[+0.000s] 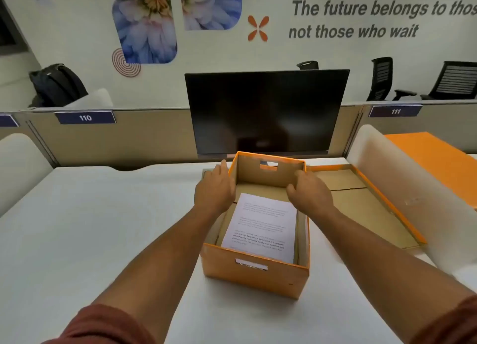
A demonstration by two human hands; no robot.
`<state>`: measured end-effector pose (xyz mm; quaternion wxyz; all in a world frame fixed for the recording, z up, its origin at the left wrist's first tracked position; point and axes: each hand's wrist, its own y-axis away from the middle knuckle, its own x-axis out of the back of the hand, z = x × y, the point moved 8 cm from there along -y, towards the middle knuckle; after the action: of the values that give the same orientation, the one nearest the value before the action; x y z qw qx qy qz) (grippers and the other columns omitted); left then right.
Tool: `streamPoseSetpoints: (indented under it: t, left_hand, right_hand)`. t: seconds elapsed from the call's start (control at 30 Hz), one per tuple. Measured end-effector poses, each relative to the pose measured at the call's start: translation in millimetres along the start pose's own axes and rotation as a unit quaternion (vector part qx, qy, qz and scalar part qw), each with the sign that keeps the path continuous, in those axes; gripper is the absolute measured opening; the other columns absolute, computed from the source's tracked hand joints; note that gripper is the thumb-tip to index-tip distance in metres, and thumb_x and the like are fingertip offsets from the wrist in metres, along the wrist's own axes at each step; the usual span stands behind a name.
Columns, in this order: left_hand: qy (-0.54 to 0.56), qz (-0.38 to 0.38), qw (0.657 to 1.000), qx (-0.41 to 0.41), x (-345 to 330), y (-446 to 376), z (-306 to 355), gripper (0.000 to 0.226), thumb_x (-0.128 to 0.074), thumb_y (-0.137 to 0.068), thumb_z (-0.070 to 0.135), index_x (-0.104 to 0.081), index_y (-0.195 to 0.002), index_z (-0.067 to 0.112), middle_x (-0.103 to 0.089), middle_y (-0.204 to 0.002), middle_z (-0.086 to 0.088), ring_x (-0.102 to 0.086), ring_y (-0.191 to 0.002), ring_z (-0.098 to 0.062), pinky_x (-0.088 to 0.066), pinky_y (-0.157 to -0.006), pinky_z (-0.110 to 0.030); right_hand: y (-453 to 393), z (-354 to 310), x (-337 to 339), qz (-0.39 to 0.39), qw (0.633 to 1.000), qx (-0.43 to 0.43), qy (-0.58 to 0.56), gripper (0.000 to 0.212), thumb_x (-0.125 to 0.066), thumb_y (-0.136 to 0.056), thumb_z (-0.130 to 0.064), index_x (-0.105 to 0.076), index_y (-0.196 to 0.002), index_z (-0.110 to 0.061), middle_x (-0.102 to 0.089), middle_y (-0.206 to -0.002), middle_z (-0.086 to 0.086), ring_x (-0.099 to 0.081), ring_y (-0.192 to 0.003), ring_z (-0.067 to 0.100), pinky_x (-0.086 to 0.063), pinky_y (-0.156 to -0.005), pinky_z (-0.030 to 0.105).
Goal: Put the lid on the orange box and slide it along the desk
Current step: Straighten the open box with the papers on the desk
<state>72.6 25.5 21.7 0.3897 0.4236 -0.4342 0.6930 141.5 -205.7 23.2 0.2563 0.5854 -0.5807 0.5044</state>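
Observation:
The orange box (255, 276) stands open in the middle of the white desk (103, 227), with a stack of printed paper (260, 227) lying inside. Its lid (361, 209) lies upside down on the desk just right of the box, brown inside with an orange rim. My left hand (215, 188) lies over the box's left wall near the far corner, fingers down the outside. My right hand (311, 191) grips the right wall near the far corner, fingers curled over the rim.
A dark monitor (265, 111) stands right behind the box. A white frosted divider (402, 188) rises along the lid's right side, with another orange surface (438, 157) beyond it. A second white divider (18, 168) borders the desk's left edge.

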Motion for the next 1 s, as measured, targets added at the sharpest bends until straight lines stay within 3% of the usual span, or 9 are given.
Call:
streamPoseSetpoints:
  t: [0.13, 0.27, 0.33, 0.53, 0.6, 0.73, 0.9, 1.0]
  left_hand:
    - [-0.039, -0.07, 0.994, 0.075, -23.9, 16.0, -21.8, 0.051, -0.053, -0.092, 0.04, -0.045, -0.136, 0.015, -0.056, -0.135, -0.011, -0.052, -0.121, -0.03, -0.052, -0.084, -0.041]
    - [-0.002, -0.086, 0.986, 0.141, -32.1, 31.3, -38.4, 0.027, -0.052, -0.092, 0.03, -0.063, -0.108, 0.011, -0.064, -0.091, -0.006, -0.062, -0.083, -0.024, -0.048, -0.064, -0.031]
    - [0.004, -0.092, 0.984, 0.153, -31.7, 39.2, -44.7, 0.017, -0.055, -0.091, 0.021, -0.066, -0.097, 0.011, -0.063, -0.083, -0.004, -0.064, -0.075, -0.024, -0.05, -0.064, -0.031]
    - [0.037, -0.052, 0.985, 0.161, -11.2, 70.9, -61.2, 0.012, -0.057, -0.087, 0.019, -0.064, -0.079, 0.013, -0.062, -0.071, -0.004, -0.056, -0.059, -0.019, -0.042, -0.055, -0.026]
    - [0.055, -0.028, 0.983, 0.171, -4.5, 86.9, -71.7, 0.016, -0.056, -0.088, 0.023, -0.063, -0.077, 0.014, -0.058, -0.065, 0.0, -0.053, -0.054, -0.016, -0.04, -0.053, -0.024]
    - [0.081, 0.008, 0.98, 0.182, 12.7, 122.7, -92.4, 0.022, -0.055, -0.089, 0.025, -0.064, -0.073, 0.013, -0.059, -0.063, 0.0, -0.058, -0.056, -0.018, -0.049, -0.055, -0.026]
    - [0.085, 0.015, 0.977, 0.195, 30.4, 160.4, -110.9, 0.021, -0.051, -0.088, 0.02, -0.063, -0.074, 0.01, -0.063, -0.068, -0.004, -0.059, -0.061, -0.022, -0.047, -0.056, -0.031]
    - [0.086, -0.004, 0.976, 0.2, 32.7, 176.3, -115.5, 0.019, -0.051, -0.09, 0.017, -0.06, -0.075, 0.011, -0.067, -0.076, -0.007, -0.056, -0.064, -0.021, -0.038, -0.053, -0.026]
  right_hand:
    - [12.5, 36.3, -14.5, -0.053, 0.991, -0.113, 0.047, 0.025, -0.058, -0.086, -0.036, -0.057, -0.099, -0.014, -0.055, -0.099, 0.007, -0.059, -0.09, 0.026, -0.054, -0.069, 0.037]
    - [25.5, 55.9, -36.0, -0.103, 0.984, -0.146, -0.014, 0.016, -0.056, -0.084, -0.023, -0.058, -0.084, -0.008, -0.06, -0.08, 0.009, -0.058, -0.067, 0.023, -0.046, -0.054, 0.032]
    - [27.9, 57.1, -39.2, -0.096, 0.986, -0.134, -0.031, 0.014, -0.054, -0.085, -0.017, -0.059, -0.091, -0.005, -0.063, -0.09, 0.013, -0.059, -0.076, 0.028, -0.044, -0.058, 0.033]
    - [39.9, 38.2, -37.2, -0.075, 0.994, -0.077, -0.012, 0.028, -0.052, -0.089, -0.014, -0.063, -0.112, -0.003, -0.063, -0.114, 0.018, -0.061, -0.099, 0.035, -0.049, -0.078, 0.039]
    - [45.9, 26.2, -35.2, -0.066, 0.996, -0.061, -0.015, 0.031, -0.052, -0.089, -0.013, -0.062, -0.116, -0.003, -0.064, -0.115, 0.018, -0.061, -0.101, 0.034, -0.046, -0.074, 0.036]
    - [65.4, 1.0, -34.1, -0.059, 0.997, -0.034, -0.022, 0.026, -0.053, -0.091, -0.014, -0.064, -0.112, -0.004, -0.067, -0.104, 0.016, -0.055, -0.081, 0.025, -0.041, -0.065, 0.03]
    - [100.5, -23.6, -36.7, -0.069, 0.997, -0.023, -0.038, 0.032, -0.052, -0.094, -0.014, -0.062, -0.122, -0.003, -0.067, -0.112, 0.018, -0.064, -0.097, 0.034, -0.049, -0.074, 0.034]
    - [120.3, -31.9, -43.0, -0.088, 0.994, -0.03, -0.065, 0.025, -0.052, -0.094, -0.015, -0.062, -0.115, -0.004, -0.067, -0.106, 0.018, -0.064, -0.092, 0.034, -0.049, -0.071, 0.034]
